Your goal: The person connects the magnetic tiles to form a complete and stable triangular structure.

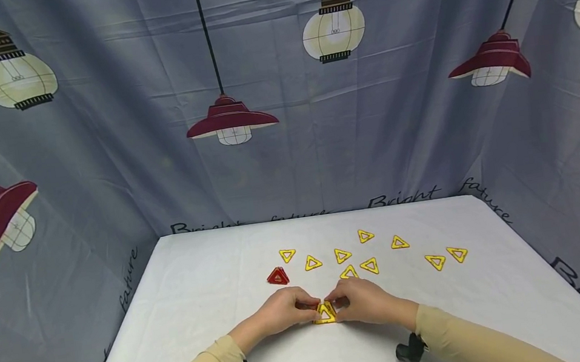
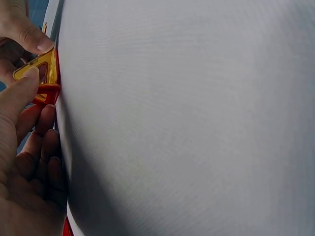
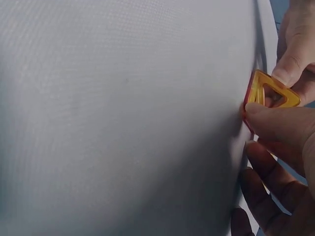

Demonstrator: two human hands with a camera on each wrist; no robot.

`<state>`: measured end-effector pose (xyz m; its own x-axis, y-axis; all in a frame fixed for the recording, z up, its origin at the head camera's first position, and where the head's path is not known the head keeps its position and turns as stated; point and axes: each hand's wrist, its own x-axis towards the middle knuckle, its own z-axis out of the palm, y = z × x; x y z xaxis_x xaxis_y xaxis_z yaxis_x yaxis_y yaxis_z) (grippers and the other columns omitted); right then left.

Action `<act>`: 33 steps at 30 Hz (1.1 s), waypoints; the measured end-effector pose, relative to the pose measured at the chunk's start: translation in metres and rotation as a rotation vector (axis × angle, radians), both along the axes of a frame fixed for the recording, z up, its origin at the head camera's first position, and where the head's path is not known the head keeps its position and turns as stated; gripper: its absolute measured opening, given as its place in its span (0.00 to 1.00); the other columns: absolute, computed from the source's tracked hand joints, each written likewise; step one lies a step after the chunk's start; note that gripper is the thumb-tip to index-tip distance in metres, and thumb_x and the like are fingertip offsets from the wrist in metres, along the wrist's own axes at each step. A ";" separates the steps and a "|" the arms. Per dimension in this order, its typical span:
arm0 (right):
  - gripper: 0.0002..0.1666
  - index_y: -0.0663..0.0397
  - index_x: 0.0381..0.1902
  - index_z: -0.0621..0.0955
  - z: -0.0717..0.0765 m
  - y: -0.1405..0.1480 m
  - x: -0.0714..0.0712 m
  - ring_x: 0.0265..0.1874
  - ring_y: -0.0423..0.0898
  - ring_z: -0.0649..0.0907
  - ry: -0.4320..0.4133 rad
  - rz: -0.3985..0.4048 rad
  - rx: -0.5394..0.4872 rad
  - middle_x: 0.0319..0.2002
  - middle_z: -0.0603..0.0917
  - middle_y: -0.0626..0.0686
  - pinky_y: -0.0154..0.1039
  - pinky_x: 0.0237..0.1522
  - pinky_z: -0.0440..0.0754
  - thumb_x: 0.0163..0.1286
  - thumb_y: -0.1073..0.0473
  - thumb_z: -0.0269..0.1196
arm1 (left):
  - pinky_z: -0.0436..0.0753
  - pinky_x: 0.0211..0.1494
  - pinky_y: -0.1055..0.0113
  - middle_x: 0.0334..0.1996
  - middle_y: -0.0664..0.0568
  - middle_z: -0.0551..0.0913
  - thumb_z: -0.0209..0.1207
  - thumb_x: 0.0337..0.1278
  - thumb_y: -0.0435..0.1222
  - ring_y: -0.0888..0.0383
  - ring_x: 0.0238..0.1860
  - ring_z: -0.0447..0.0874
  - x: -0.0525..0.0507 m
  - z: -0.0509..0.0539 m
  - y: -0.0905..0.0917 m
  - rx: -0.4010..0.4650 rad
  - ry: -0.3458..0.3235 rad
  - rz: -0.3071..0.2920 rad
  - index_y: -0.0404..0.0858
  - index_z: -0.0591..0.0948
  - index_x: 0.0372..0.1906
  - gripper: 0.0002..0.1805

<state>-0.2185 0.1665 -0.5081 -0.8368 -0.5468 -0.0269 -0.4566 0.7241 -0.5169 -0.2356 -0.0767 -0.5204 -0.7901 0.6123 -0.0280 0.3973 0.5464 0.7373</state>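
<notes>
White tabletop point(image 1: 198, 278), grey curtain point(image 1: 294, 174) behind. Your left hand point(image 1: 287, 310) and right hand point(image 1: 367, 300) both pinch the red-and-yellow triangle piece point(image 1: 326, 321) at near centre. Press lightly, edges flush, so it doesn't skew.

There, the person's left hand point(image 2: 30, 162) pinches a glossy yellow, plastic-looking open-centred triangle point(image 2: 52, 69) and a red plastic-looking edge piece point(image 2: 49, 89) against it, the other fingers loosely bent. Above, the right hand point(image 2: 20, 30) sets its thumb tip on the triangle's upper corner. A white fabric surface point(image 2: 187, 118) spreads alongside, shadowed near the fingers; a red sliver point(image 2: 67, 228) shows below.
</notes>
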 end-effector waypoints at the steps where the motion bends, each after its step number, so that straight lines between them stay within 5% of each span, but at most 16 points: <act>1: 0.22 0.48 0.51 0.90 0.000 0.000 0.000 0.34 0.33 0.78 -0.003 0.002 -0.005 0.33 0.81 0.35 0.35 0.38 0.78 0.57 0.55 0.78 | 0.78 0.45 0.70 0.37 0.68 0.85 0.73 0.57 0.46 0.71 0.39 0.79 0.000 0.000 0.000 0.001 -0.002 0.001 0.45 0.91 0.50 0.17; 23: 0.22 0.46 0.51 0.90 -0.003 0.002 0.000 0.34 0.38 0.78 -0.079 -0.020 -0.095 0.33 0.81 0.38 0.35 0.37 0.75 0.57 0.56 0.79 | 0.74 0.36 0.71 0.32 0.71 0.82 0.74 0.55 0.51 0.70 0.32 0.75 -0.001 -0.001 0.001 -0.038 0.078 -0.028 0.51 0.90 0.52 0.19; 33: 0.21 0.42 0.51 0.89 -0.006 0.003 0.000 0.34 0.39 0.76 -0.119 -0.055 -0.140 0.34 0.80 0.40 0.36 0.36 0.74 0.58 0.55 0.79 | 0.73 0.35 0.71 0.32 0.70 0.82 0.73 0.56 0.50 0.69 0.31 0.73 -0.001 -0.002 0.001 -0.033 0.065 -0.034 0.50 0.90 0.53 0.20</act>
